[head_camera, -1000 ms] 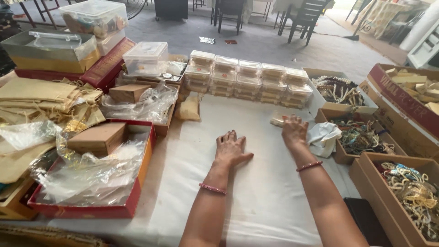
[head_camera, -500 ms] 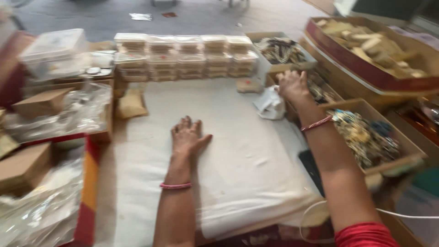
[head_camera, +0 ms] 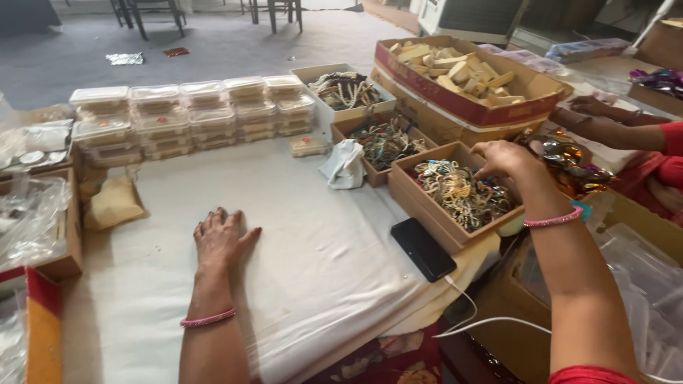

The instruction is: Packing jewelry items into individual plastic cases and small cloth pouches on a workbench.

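Observation:
My left hand point(head_camera: 219, 239) lies flat, palm down, on the white cloth point(head_camera: 284, 235) that covers the table, fingers spread and holding nothing. My right hand point(head_camera: 506, 161) reaches over a cardboard box point(head_camera: 427, 203) full of tangled bangles and bead jewellery point(head_camera: 459, 192), fingers bent down at the pile's far edge; whether they pinch a piece is not visible. Both wrists wear a pink bangle.
Stacks of clear plastic containers point(head_camera: 192, 114) line the table's far side. More jewellery boxes point(head_camera: 377, 142), a crumpled white cloth point(head_camera: 345, 165), a black phone point(head_camera: 422, 248) on a cable, and a red-edged box of wooden pieces point(head_camera: 462, 75) sit right. Another person's hands point(head_camera: 590, 107) work at far right.
My view has swung to the right. My right hand has moved from beside the crumpled white cloth over to the box of bangles. My left hand stays flat on the cloth.

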